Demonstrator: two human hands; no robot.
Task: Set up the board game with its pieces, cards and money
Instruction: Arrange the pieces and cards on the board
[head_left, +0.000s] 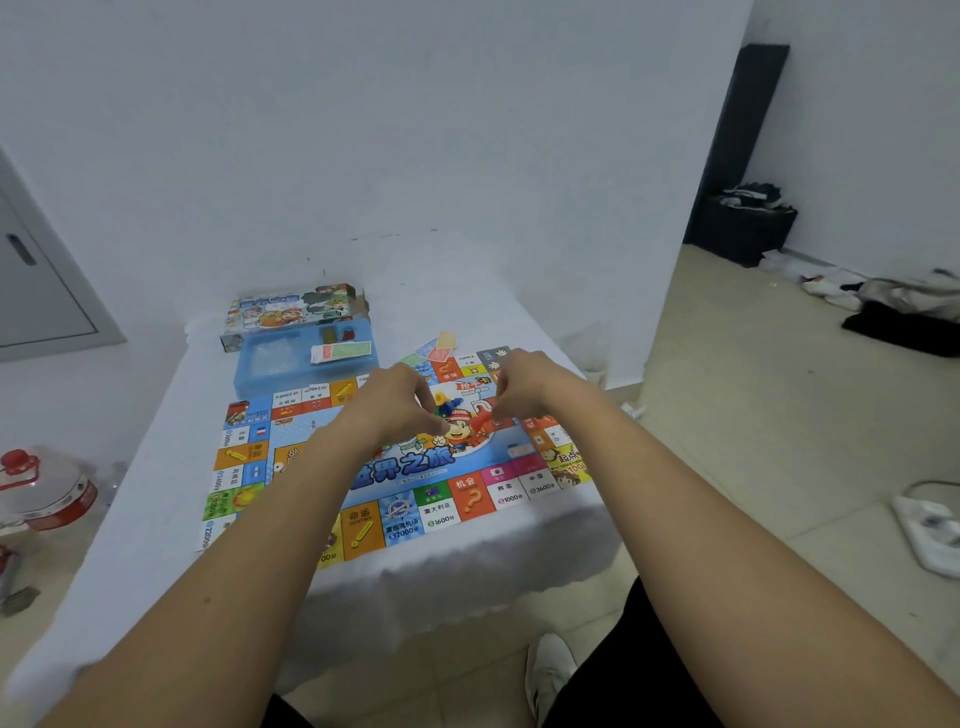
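Observation:
The colourful game board (447, 499) lies flat on the white-covered table. Both hands hover over its middle. My left hand (392, 402) and my right hand (524, 384) have fingers curled downward, close together. Small yellow and blue pieces (443, 402) show between the fingertips; whether either hand grips them is hidden. A few loose cards (439, 345) lie at the board's far edge. Behind the board, a blue plastic tray (260, 374) holds a stack of paper money or cards (343, 352) and small dark pieces (337, 334). The game box (291, 306) stands behind the tray.
The table (156, 509) is draped in white cloth and stands against a white wall. A clear jug with a red lid (44, 488) stands on the floor at left. Dark clothes and a black bin (743, 223) lie on the floor at right. A shoe (550, 670) shows below the table edge.

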